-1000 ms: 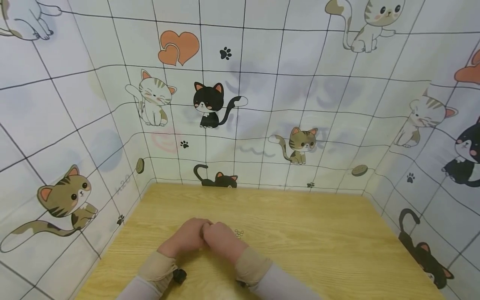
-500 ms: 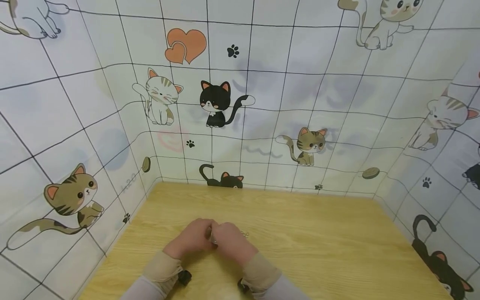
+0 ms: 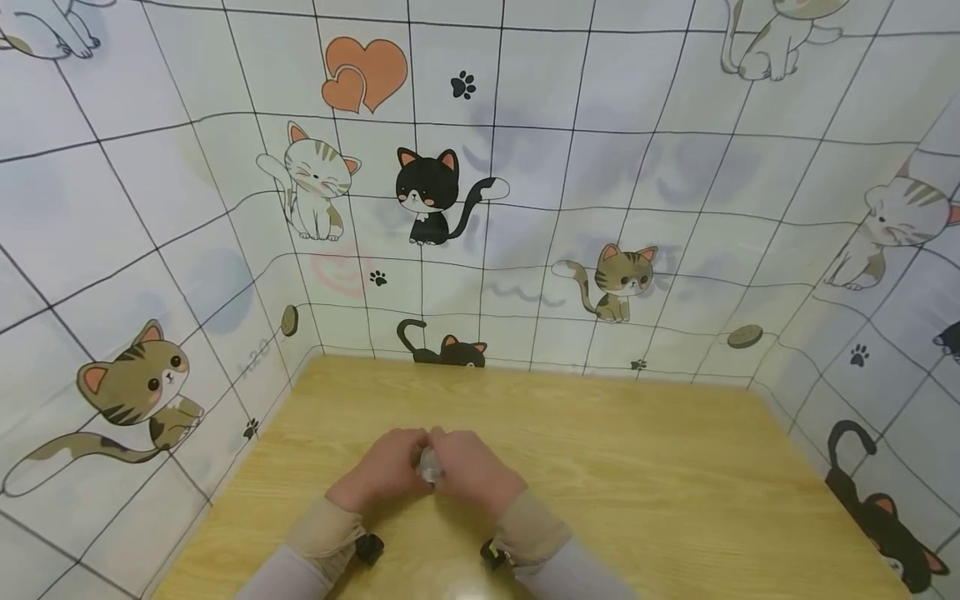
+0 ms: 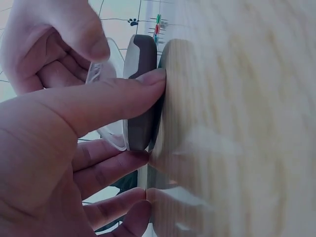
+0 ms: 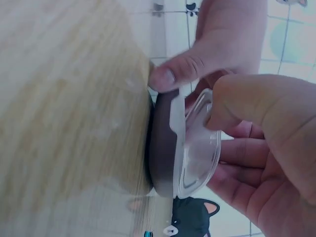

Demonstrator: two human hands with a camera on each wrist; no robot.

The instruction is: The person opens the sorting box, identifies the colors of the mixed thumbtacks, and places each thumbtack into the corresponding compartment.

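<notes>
A small round-edged case with a dark base and a clear lid stands on the wooden table between both hands. The lid is tilted up away from the base. My left hand grips the base, its thumb pressing the dark side and its fingers at the far edge, as the left wrist view shows. My right hand holds the lid, thumb against the clear plastic and fingers behind it. From the head view only the clear lid shows between the hands. What lies inside the case cannot be made out.
The table is bounded by cat-printed wall sheets at the back and both sides. Small red, green and blue items show beyond the case in the left wrist view. A dark wrist camera sits under the left cuff.
The clear lid has come into view between the hands, tilting up. The right hand has turned slightly outward. Small rings seen earlier beyond it no longer show in the head view.
</notes>
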